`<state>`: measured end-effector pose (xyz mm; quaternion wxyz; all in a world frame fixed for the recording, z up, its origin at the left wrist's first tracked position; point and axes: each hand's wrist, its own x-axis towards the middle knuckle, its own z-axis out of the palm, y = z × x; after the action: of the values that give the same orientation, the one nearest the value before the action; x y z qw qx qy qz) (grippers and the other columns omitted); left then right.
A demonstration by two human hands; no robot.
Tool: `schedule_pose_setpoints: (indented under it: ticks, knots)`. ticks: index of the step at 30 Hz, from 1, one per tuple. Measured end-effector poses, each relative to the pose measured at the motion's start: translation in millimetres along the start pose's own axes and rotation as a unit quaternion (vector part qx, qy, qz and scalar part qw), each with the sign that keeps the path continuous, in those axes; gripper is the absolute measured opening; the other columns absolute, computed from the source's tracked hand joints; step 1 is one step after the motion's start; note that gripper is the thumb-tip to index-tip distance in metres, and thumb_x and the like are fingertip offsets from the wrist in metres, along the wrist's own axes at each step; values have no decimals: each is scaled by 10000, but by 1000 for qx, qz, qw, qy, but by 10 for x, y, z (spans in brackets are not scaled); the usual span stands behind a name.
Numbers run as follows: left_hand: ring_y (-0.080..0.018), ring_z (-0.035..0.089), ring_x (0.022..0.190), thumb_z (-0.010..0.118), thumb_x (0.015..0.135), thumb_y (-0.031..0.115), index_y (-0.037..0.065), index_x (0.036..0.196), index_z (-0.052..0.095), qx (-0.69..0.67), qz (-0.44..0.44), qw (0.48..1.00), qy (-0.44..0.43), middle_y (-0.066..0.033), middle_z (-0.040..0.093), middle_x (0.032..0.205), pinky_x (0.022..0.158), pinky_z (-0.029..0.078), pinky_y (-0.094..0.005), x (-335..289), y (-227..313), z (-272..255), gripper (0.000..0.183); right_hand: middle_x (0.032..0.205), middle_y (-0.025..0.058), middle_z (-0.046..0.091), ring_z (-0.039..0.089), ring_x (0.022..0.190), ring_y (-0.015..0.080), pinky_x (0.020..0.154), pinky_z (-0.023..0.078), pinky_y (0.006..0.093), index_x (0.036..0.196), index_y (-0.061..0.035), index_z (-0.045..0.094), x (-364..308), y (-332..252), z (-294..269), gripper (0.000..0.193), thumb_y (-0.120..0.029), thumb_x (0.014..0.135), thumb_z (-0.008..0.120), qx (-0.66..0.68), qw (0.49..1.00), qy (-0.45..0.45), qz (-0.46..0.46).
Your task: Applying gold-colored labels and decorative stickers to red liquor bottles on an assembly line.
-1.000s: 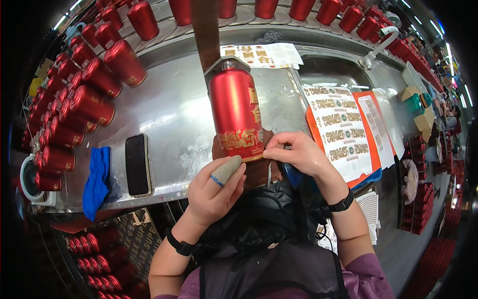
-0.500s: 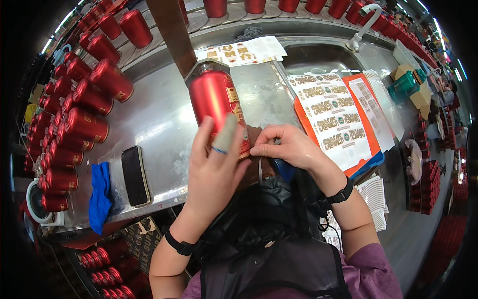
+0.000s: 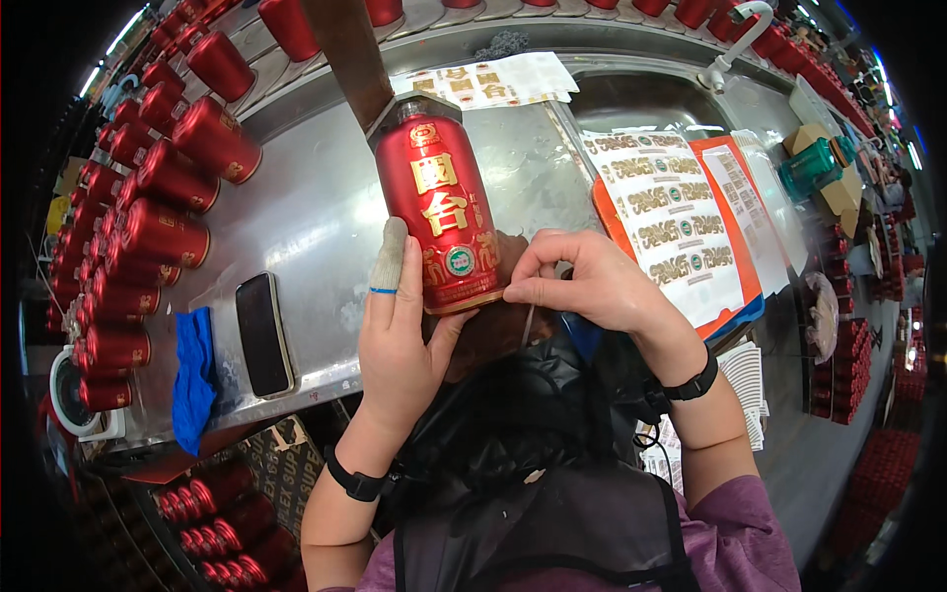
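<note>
A glossy red bottle (image 3: pixel 456 187) with gold characters and a green round emblem leans lengthwise away from me, its neck in a dark angular bracket. Along its left side and lower edge lies my left hand (image 3: pixel 400 340), gripping it, the thumb near the base. One finger wears a pale finger cot (image 3: pixel 391 255) with a blue band at its lower end. At the bottle's lower right edge, my right hand (image 3: pixel 592 281) is closed in a pinch, thumb against forefinger. Whatever sits between those fingertips is too small to make out.
Red bottles (image 3: pixel 173 232) crowd the left of the metal worktop (image 3: pixel 306 187). A phone (image 3: pixel 264 335) and blue cloth (image 3: pixel 193 380) lie nearby. Printed label sheets (image 3: pixel 666 212) rest on an orange folder at right, before a sink (image 3: pixel 641 104). A brown post (image 3: pixel 345 59) rises behind the bottle.
The bottle has turned so its gold characters and green emblem face up. My left hand has slid from its front to its left side; my right hand stays pinched by the base.
</note>
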<state>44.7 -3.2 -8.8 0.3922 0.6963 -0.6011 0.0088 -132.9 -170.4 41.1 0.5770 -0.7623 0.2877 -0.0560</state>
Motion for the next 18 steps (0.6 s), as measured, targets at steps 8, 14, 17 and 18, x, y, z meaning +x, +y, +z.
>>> schedule_pose_setpoints:
  ticks: [8, 14, 17, 18]
  knots:
    - [-429, 569, 1310, 839, 841, 152, -35, 1557, 391, 2, -4, 1000, 5, -281, 458, 1547, 1031, 514, -429, -16, -6, 16, 864, 834, 20, 608, 547, 796, 122, 726, 434, 283, 914, -37, 765, -33, -69, 3, 140, -167, 890, 811, -18, 999, 5, -34]
    - [-437, 603, 1237, 839, 849, 161, -54, 1555, 380, -4, -2, 1000, 16, -304, 500, 1487, 1012, 519, -433, -23, -12, 22, 869, 829, 33, 610, 552, 786, 130, 720, 443, 290, 885, -35, 748, 23, -11, 77, 163, -183, 890, 816, -38, 998, 26, -30]
    - [-448, 595, 1235, 836, 853, 155, -60, 1556, 367, -26, -21, 999, 6, -301, 518, 1463, 1024, 507, -453, -38, 4, 4, 871, 823, 39, 611, 557, 779, 133, 712, 449, 297, 865, -32, 733, 38, 10, 95, 183, -191, 890, 819, -57, 998, 27, -31]
    - [-444, 593, 1240, 836, 851, 152, -57, 1540, 398, -19, -21, 1000, 9, -293, 523, 1461, 1031, 501, -456, -47, 15, -4, 842, 820, 40, 611, 558, 776, 134, 709, 451, 299, 861, -31, 729, 42, 15, 97, 190, -194, 890, 820, -61, 997, 25, -28]
